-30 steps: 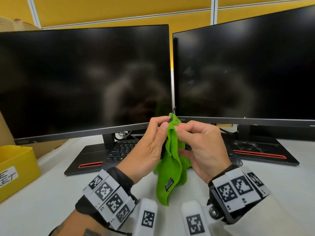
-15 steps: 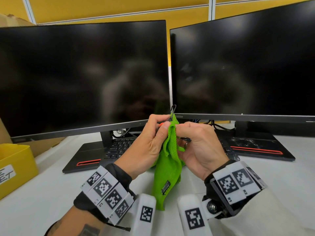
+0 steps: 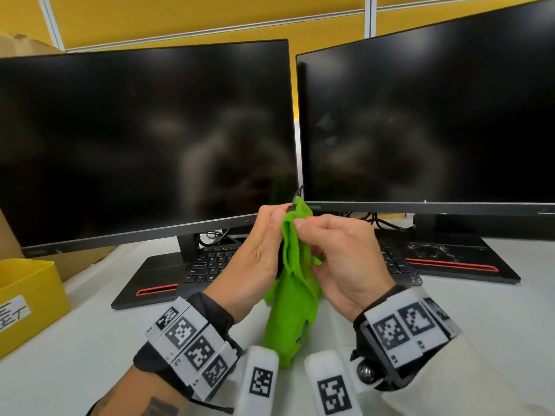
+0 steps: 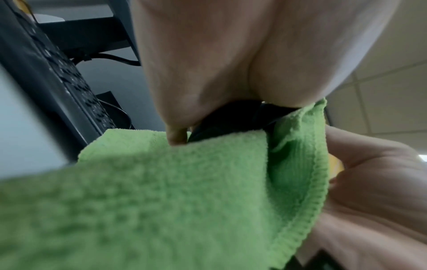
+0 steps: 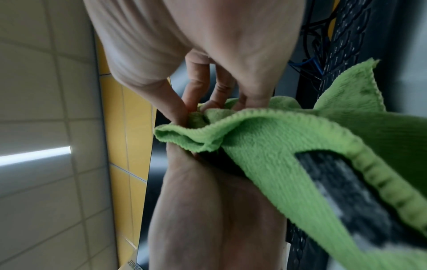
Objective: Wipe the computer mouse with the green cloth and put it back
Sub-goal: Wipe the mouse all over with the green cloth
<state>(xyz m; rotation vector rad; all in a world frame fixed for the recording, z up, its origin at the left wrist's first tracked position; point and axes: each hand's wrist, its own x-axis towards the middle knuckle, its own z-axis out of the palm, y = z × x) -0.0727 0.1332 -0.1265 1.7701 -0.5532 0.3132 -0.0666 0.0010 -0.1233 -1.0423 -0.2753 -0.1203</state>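
1. Nearest the person, both hands are raised above the desk (image 3: 90,340) with the green cloth (image 3: 295,295) between them. The left hand (image 3: 255,259) has its fingers curled round a dark object – judged to be the mouse (image 4: 233,118), since the left wrist view shows a black body clamped between the thumb and fingers. Its wire (image 3: 297,195) sticks up above the cloth.
2. The right hand (image 3: 342,262) pinches the cloth, thumb and fingertips together on a fold near its top edge; the rest hangs down towards the desk.
3. The mouse is almost wholly hidden by cloth and fingers, so which faces remain unwiped cannot be told.
4. Risk: the mouse is held in mid-air by a few fingers through or beside soft cloth. A hard rub from the right hand could likely twist it out of the grip and drop it onto the desk.
5. Risk: the wire runs away from the hands – if it is short or snags behind, it may tug the mouse as it is turned.
6. Risk: the loose hanging end could drag across the keyboard (image 3: 210,262) when the mouse goes back down.
7. Just beyond the hands lie the keyboard and two monitor stands (image 3: 456,259); cables (image 3: 216,235) crowd the gap behind.
8. At the left stands a yellow box (image 3: 27,295), well apart.
9. Farthest are two dark monitors (image 3: 144,139), then a yellow wall (image 3: 180,16).
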